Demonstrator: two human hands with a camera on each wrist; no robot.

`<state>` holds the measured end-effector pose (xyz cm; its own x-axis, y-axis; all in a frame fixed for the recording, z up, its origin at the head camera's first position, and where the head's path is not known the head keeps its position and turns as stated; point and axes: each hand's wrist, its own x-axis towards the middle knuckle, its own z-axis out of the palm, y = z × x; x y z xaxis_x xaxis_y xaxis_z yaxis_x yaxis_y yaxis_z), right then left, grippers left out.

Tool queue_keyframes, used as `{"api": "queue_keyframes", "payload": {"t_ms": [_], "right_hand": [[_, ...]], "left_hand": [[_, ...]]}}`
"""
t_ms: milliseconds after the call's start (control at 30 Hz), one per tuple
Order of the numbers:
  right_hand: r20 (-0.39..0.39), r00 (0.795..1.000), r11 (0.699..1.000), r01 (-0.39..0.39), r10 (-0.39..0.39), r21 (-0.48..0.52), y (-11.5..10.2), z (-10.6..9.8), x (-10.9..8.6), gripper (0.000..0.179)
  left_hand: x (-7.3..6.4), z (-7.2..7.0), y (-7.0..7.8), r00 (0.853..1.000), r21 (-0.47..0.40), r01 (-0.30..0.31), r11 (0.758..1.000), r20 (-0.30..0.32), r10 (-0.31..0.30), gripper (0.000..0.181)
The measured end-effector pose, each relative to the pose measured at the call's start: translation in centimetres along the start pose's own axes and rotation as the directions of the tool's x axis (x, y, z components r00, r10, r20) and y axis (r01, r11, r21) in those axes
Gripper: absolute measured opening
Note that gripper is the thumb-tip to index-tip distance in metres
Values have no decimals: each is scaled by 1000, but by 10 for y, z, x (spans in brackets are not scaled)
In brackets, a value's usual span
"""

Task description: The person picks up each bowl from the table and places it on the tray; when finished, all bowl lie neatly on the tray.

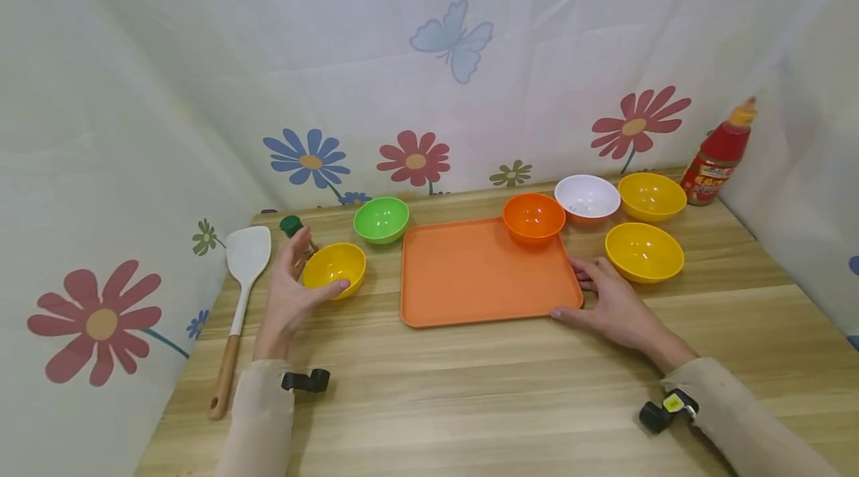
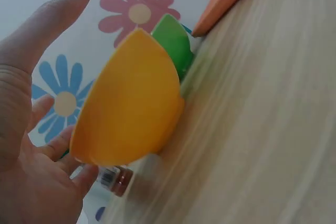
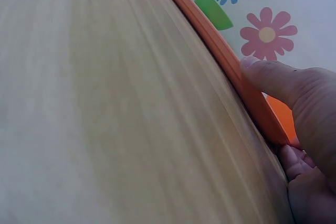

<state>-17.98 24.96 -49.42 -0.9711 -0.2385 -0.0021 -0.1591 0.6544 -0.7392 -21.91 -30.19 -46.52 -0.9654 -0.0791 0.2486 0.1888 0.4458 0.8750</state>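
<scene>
My left hand (image 1: 290, 294) is around the left side of a small yellow bowl (image 1: 335, 268), fingers spread. In the left wrist view, its thumb stands apart from the bowl (image 2: 131, 103) and the fingertips are right at the rim. Behind that hand is a small green-capped bottle (image 1: 291, 225), partly hidden. My right hand (image 1: 614, 305) grips the near right corner of an orange tray (image 1: 483, 276). Its thumb lies on the tray's rim (image 3: 231, 66) in the right wrist view, with the other fingers curled at the corner. An orange bowl (image 1: 533, 220) overlaps the tray's far right corner.
A green bowl (image 1: 381, 220) is left of the tray. On the right are a white bowl (image 1: 587, 197), two yellow bowls, one nearer (image 1: 644, 253) and one farther (image 1: 652, 197), and a red sauce bottle (image 1: 718, 156). A white spatula (image 1: 248, 253) lies along the left edge.
</scene>
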Motion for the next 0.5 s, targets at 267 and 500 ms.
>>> {"api": "queue_keyframes", "payload": {"t_ms": [267,500], "right_hand": [[-8,1000,1000,0,0,6,1,1,1,113],[-9,1000,1000,1,-1,3,2,2,1,114]], "left_hand": [[-2,4,-18,995,-18,88,996,50,-87,123],[-3,5,-28,992,-3,111,994,68,-110,129]]}}
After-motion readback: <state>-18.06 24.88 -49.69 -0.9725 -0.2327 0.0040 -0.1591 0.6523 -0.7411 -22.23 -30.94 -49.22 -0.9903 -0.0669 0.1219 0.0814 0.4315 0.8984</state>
